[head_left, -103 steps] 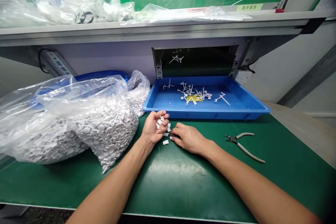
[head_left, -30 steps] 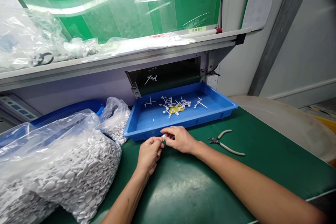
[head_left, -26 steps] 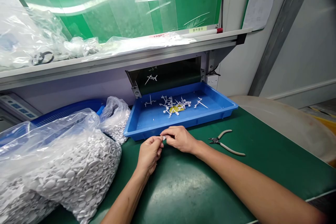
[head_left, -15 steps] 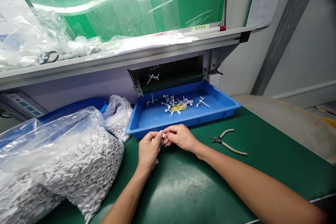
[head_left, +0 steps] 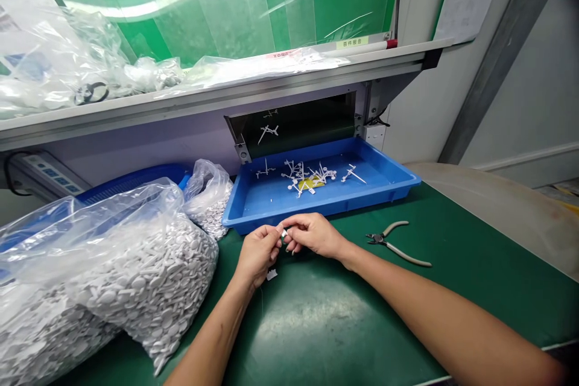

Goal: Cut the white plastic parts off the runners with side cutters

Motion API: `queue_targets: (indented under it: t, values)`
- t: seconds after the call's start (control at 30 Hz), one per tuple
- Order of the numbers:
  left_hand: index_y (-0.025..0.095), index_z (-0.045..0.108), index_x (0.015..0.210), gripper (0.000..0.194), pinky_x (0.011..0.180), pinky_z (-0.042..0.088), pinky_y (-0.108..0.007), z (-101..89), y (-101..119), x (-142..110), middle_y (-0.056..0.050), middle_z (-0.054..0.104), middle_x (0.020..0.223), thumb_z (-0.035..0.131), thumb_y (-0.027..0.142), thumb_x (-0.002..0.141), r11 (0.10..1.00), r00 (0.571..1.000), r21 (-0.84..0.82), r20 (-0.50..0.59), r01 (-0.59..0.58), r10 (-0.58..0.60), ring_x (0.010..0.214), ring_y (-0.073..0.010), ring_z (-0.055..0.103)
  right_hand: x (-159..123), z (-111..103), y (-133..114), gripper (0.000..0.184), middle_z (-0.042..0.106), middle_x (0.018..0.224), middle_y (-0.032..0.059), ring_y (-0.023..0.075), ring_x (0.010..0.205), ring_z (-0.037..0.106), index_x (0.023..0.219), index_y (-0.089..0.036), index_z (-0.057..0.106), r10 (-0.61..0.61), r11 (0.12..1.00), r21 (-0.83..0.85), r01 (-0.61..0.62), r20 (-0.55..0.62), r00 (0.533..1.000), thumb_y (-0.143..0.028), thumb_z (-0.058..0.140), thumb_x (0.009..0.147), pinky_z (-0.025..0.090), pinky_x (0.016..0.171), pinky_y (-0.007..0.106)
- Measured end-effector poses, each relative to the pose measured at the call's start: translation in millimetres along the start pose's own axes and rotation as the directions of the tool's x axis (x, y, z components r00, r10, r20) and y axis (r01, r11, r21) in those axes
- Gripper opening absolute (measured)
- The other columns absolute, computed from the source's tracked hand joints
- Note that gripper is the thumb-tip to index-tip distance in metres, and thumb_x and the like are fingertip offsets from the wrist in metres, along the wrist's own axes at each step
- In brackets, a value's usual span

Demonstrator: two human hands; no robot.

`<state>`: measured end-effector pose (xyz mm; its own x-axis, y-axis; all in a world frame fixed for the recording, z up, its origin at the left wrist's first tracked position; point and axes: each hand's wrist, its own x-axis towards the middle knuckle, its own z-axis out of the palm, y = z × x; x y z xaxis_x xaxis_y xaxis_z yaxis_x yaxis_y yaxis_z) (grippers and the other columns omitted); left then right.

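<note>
My left hand [head_left: 257, 256] and my right hand [head_left: 314, 235] meet just in front of the blue tray, above the green mat. Their fingertips pinch a small white plastic piece [head_left: 283, 233] between them, mostly hidden by the fingers. Another small white piece [head_left: 271, 275] lies on the mat just below my left hand. The tray's [head_left: 321, 212] front wall is close beyond my fingers. Inside it lies a loose heap of white plastic sprues [head_left: 307, 174] around a yellow tag [head_left: 311, 183].
Two large clear bags of white plastic discs [head_left: 149, 271] lie on the mat to my left, against a blue crate [head_left: 136, 184]. Green-handled side cutters [head_left: 395, 242] lie to my right. A dark flap [head_left: 294, 126] and a shelf with plastic bags [head_left: 90, 66] stand above.
My hands have come together from the mat and now pinch a small white piece. The loose pieces beside them are gone except one on the mat. The view has turned slightly.
</note>
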<state>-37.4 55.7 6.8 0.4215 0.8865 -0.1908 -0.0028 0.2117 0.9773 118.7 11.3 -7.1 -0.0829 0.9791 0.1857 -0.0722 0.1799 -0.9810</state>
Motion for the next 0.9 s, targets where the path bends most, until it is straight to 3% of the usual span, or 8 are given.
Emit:
queue_targets:
  t: [0.3, 0.4, 0.5, 0.67, 0.77, 0.83, 0.87, 0.9]
  values:
    - [0.014, 0.051, 0.074, 0.037, 0.030, 0.016, -0.009, -2.2, -7.9, 2.9, 0.005, 0.052, 0.061, 0.076, 0.040, 0.068, 0.975, 0.993, -0.211, 0.105, 0.074, -0.052, 0.036, 0.0008, 0.030, -3.6, 0.3, -0.6, 0.037, 0.070, 0.086, 0.0061, 0.0140, 0.069, 0.067, 0.114, -0.013, 0.063, -0.013, 1.000, -0.011, 0.013, 0.044, 0.999, -0.035, 0.056, 0.085, 0.057, 0.065, 0.029]
    - [0.014, 0.051, 0.077, 0.028, 0.030, 0.016, -0.010, -6.2, -9.0, 3.5, 0.004, 0.052, 0.065, 0.067, 0.036, 0.073, 0.947, 0.990, -0.299, 0.114, 0.114, -0.083, 0.037, -0.0003, 0.033, -3.6, 0.6, 6.2, 0.042, 0.069, 0.086, 0.0063, 0.0154, 0.068, 0.067, 0.117, -0.014, 0.060, 0.017, 0.999, -0.048, -0.017, -0.011, 1.000, -0.041, 0.058, 0.084, 0.056, 0.061, 0.028]
    - [0.015, 0.050, 0.079, 0.017, 0.029, 0.013, -0.011, -13.3, -8.8, 1.2, 0.003, 0.051, 0.065, 0.058, 0.030, 0.075, 0.915, 0.989, -0.379, 0.094, 0.142, -0.114, 0.035, -0.0015, 0.032, -6.3, 1.0, 18.0, 0.046, 0.068, 0.082, 0.0058, 0.0165, 0.065, 0.066, 0.113, -0.014, 0.061, 0.077, 0.987, -0.138, -0.085, -0.064, 0.995, -0.048, 0.058, 0.083, 0.054, 0.056, 0.028]
    - [0.013, 0.052, 0.080, 0.013, 0.029, 0.009, -0.012, -14.3, -1.6, -11.1, 0.004, 0.044, 0.063, 0.057, 0.024, 0.077, 0.881, 0.983, -0.439, 0.128, 0.175, -0.131, 0.036, -0.0020, 0.029, -10.7, -4.1, 39.4, 0.046, 0.070, 0.083, 0.0065, 0.0190, 0.066, 0.067, 0.110, -0.016, 0.063, 0.153, 0.926, -0.343, -0.158, -0.041, 0.987, -0.052, 0.054, 0.082, 0.053, 0.059, 0.029]
    - [0.011, 0.058, 0.085, 0.018, 0.031, 0.009, -0.011, -10.8, 24.1, -34.7, 0.005, 0.040, 0.062, 0.065, 0.027, 0.080, 0.884, 0.977, -0.435, 0.192, 0.170, -0.093, 0.036, -0.0006, 0.026, -9.8, -7.5, 45.6, 0.045, 0.071, 0.084, 0.0062, 0.0206, 0.069, 0.068, 0.109, -0.019, 0.064, 0.187, 0.911, -0.371, -0.180, -0.018, 0.982, -0.052, 0.055, 0.081, 0.054, 0.063, 0.030]
    - [0.012, 0.061, 0.094, 0.023, 0.032, 0.011, -0.011, -15.8, 56.5, -63.2, 0.005, 0.040, 0.064, 0.070, 0.028, 0.078, 0.900, 0.973, -0.422, 0.229, 0.107, -0.008, 0.038, -0.0001, 0.026, -9.4, -8.2, 46.6, 0.044, 0.071, 0.083, 0.0060, 0.0218, 0.069, 0.068, 0.106, -0.020, 0.066, 0.197, 0.912, -0.364, -0.188, -0.014, 0.980, -0.053, 0.058, 0.077, 0.054, 0.063, 0.030]
    - [0.014, 0.062, 0.098, 0.026, 0.033, 0.013, -0.011, -22.6, 76.8, -79.9, 0.005, 0.041, 0.065, 0.070, 0.030, 0.080, 0.916, 0.966, -0.399, 0.247, 0.032, 0.074, 0.039, -0.0002, 0.026, -9.4, -8.2, 46.5, 0.043, 0.071, 0.083, 0.0062, 0.0225, 0.069, 0.069, 0.105, -0.021, 0.066, 0.203, 0.912, -0.361, -0.193, -0.012, 0.979, -0.053, 0.059, 0.076, 0.054, 0.062, 0.030]
    - [0.014, 0.062, 0.100, 0.027, 0.033, 0.016, -0.011, -32.7, 98.9, -97.0, 0.005, 0.041, 0.065, 0.069, 0.032, 0.081, 0.922, 0.960, -0.366, 0.192, -0.124, 0.205, 0.039, -0.0004, 0.026, -9.5, -7.9, 46.2, 0.042, 0.071, 0.083, 0.0063, 0.0229, 0.070, 0.069, 0.104, -0.022, 0.067, 0.208, 0.912, -0.359, -0.198, -0.010, 0.978, -0.053, 0.059, 0.076, 0.054, 0.062, 0.030]
